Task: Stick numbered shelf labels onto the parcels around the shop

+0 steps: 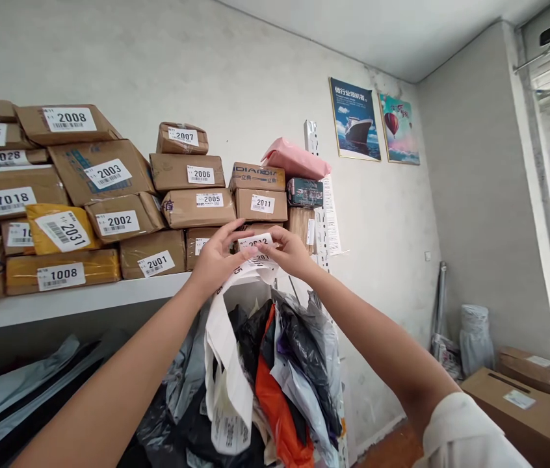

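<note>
A long white strip of printed labels hangs in a loop from my hands, in front of the upper shelf. My left hand pinches the strip from the left, thumb against its face. From the right, my right hand grips a label reading 2012 between thumb and fingers. Whether that label is peeled off the strip I cannot tell. Just behind my fingers stand a brown box labelled 2011 and a box labelled 2005. My hands partly hide the boxes below these.
Labelled parcels crowd the white shelf, including a yellow packet and a pink parcel on top. Beneath are bagged parcels, one orange. A perforated metal post ends the rack. Cartons stand at lower right.
</note>
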The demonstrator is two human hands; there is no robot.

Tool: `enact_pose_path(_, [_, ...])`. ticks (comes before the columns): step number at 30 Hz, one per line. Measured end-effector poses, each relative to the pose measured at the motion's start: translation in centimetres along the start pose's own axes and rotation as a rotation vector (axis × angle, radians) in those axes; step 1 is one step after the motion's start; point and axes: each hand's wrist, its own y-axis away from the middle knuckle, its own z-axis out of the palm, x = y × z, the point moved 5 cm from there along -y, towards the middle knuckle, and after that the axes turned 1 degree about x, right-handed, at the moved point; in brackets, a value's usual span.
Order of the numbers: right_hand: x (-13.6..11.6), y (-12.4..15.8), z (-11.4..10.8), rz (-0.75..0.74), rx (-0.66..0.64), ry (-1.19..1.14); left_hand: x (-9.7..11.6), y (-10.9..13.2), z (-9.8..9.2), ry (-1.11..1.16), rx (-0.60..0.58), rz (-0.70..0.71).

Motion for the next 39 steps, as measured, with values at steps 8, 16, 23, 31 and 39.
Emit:
enact_pose_path(8, [-0.1, -1.4, -0.3, -0.008, 0.138, -0.222, -0.6, -1.5, -0.2, -0.050, 0.092, 0.037])
enact_pose_path(16, [-3.3, -4.4, -0.1, -0.140, 0.301, -0.098, 0.8, -3.3, 0.6, 0.273, 0.264, 0.046])
enact_pose_path(23, [-4.8, -5.1, 0.8, -0.242, 0.331, 0.084, 0.4, -4.5, -0.5, 0.194, 0.351, 0.062])
enact_pose_path(31, [-5.0, -5.1, 0.1, -0.234, 0.378, 0.014, 0.9, -3.8, -0.4, 0.260, 0.218, 0.009])
enact_pose_path(39, [-3.1, -10.6, -1.7, -0.184, 0.457, -0.068, 0.7, -3.8, -1.8, 0.038, 0.227, -0.064])
